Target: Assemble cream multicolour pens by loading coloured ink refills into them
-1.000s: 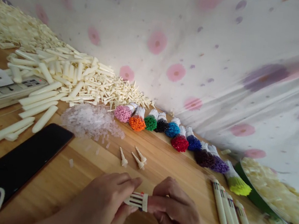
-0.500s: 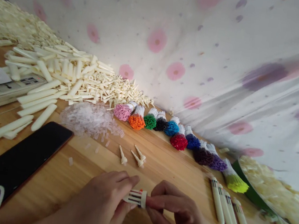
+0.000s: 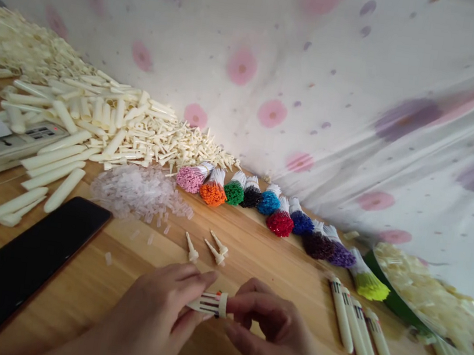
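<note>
My left hand (image 3: 157, 307) is closed around a cream, slotted multicolour pen barrel (image 3: 211, 304), held sideways with its ringed end towards the right. A bit of orange shows at the barrel's top edge; the rest of it is hidden in the fingers. At that ringed end, the index fingertip of my right hand (image 3: 272, 329) touches the rim. Its thumb sits lower, with a gap between the two, and the other fingers are curled. Just beyond the hands lie three small cream pointed pieces (image 3: 192, 247) on the wooden table (image 3: 260, 263).
Bundles of coloured refills, such as the red bundle (image 3: 280, 223), line the back. Several multicolour pens (image 3: 362, 336) lie right, near a green container (image 3: 396, 302). At left are a black phone (image 3: 26, 265), clear tube pieces (image 3: 138, 193), cream barrels (image 3: 65, 112) and a power strip (image 3: 11, 149).
The view has shifted slightly. My right thumb has moved away from the index finger, which stays at the barrel's end. My left hand keeps its hold on the barrel.
</note>
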Tool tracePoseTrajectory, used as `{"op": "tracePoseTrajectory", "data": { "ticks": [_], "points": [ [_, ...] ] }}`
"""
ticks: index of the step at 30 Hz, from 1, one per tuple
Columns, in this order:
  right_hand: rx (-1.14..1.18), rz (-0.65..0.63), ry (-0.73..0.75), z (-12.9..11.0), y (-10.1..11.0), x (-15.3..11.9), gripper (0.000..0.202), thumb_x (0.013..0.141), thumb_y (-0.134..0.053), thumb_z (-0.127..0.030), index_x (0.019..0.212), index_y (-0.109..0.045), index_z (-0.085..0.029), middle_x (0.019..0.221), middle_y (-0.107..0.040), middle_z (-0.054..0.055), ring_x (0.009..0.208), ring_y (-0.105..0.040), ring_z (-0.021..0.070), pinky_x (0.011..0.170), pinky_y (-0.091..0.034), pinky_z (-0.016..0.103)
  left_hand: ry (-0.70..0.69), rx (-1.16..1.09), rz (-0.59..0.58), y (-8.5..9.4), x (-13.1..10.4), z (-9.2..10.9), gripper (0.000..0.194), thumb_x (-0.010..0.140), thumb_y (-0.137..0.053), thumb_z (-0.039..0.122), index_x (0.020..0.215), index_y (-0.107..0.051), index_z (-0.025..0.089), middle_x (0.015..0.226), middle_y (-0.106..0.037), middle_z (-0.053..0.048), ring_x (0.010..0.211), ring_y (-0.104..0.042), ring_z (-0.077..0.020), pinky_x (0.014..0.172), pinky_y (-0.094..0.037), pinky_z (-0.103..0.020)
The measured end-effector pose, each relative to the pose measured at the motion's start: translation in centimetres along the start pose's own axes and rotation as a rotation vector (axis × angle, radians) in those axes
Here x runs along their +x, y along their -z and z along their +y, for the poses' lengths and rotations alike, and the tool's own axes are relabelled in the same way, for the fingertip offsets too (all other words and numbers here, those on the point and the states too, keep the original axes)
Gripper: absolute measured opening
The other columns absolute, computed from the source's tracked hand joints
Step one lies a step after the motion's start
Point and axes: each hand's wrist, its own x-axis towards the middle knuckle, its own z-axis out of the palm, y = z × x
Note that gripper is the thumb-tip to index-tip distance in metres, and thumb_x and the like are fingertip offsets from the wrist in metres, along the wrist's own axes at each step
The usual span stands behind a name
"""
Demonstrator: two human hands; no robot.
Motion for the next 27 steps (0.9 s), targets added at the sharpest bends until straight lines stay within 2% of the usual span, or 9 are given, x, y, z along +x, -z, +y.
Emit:
{"op": "tracePoseTrajectory", "data": {
  "ticks": [4,7,11,15,22,27],
  "points": [
    [-0.109,0.066,-0.07,-0.4,-0.5,0.1,0.012,0.063,-0.071,-0.015,0.074,-0.074,-0.019,0.066,-0.053,0.0,0.059,-0.048,0.0104,0.055,-0.041,0.022,0.026,-0.019,-0.012,0.0,0.0,-0.1,0.037,0.079,-0.05,0.011,0.112,-0.063,0.022,0.104,-0.069,-0.006,0.096,-0.064,-0.0234,0.082,-0.051,-0.038],
    [-0.093,0.163,-0.02,0.3,-0.9,-0.2,0.004,0.065,-0.071,-0.015,0.065,-0.071,-0.019,0.064,-0.052,-0.001,0.058,-0.047,0.0099,0.055,-0.04,0.021,0.049,-0.093,-0.03,0.0,0.1,0.0,0.034,0.08,-0.052,0.013,0.109,-0.065,0.024,0.102,-0.069,-0.004,0.091,-0.065,-0.0204,0.078,-0.052,-0.031],
    [0.015,0.216,0.033,1.2,-1.3,-0.3,0.011,0.063,-0.075,-0.021,0.059,-0.066,-0.018,0.063,-0.051,-0.002,0.055,-0.046,0.0091,0.053,-0.04,0.021,0.105,-0.179,-0.039,-0.1,0.1,0.1,0.03,0.079,-0.055,0.015,0.106,-0.066,0.024,0.101,-0.07,-0.003,0.091,-0.064,-0.0184,0.076,-0.051,-0.026],
    [0.04,0.19,-0.048,0.4,-1.0,0.2,0.017,0.058,-0.079,-0.027,0.054,-0.065,-0.017,0.061,-0.052,-0.001,0.056,-0.048,0.0108,0.053,-0.04,0.023,0.143,-0.237,-0.051,-0.1,0.1,0.2,0.026,0.08,-0.059,0.02,0.103,-0.067,0.025,0.102,-0.07,-0.001,0.093,-0.064,-0.0178,0.079,-0.05,-0.025],
    [-0.109,0.103,-0.107,-0.9,-0.9,0.7,0.004,0.062,-0.071,-0.015,0.059,-0.071,-0.016,0.061,-0.052,-0.001,0.057,-0.05,0.0109,0.053,-0.039,0.022,0.174,-0.221,-0.079,-0.2,0.3,0.1,0.026,0.079,-0.059,0.02,0.103,-0.068,0.025,0.105,-0.071,-0.002,0.096,-0.064,-0.0198,0.083,-0.048,-0.029],
    [0.018,0.079,-0.14,-0.8,-0.7,0.5,0.009,0.061,-0.076,-0.022,0.057,-0.071,-0.017,0.062,-0.052,-0.001,0.058,-0.05,0.0107,0.055,-0.039,0.022,0.181,-0.259,-0.071,-0.3,0.3,0.3,0.027,0.078,-0.059,0.019,0.102,-0.068,0.026,0.104,-0.071,-0.001,0.095,-0.064,-0.0189,0.082,-0.049,-0.027]
  ]
}}
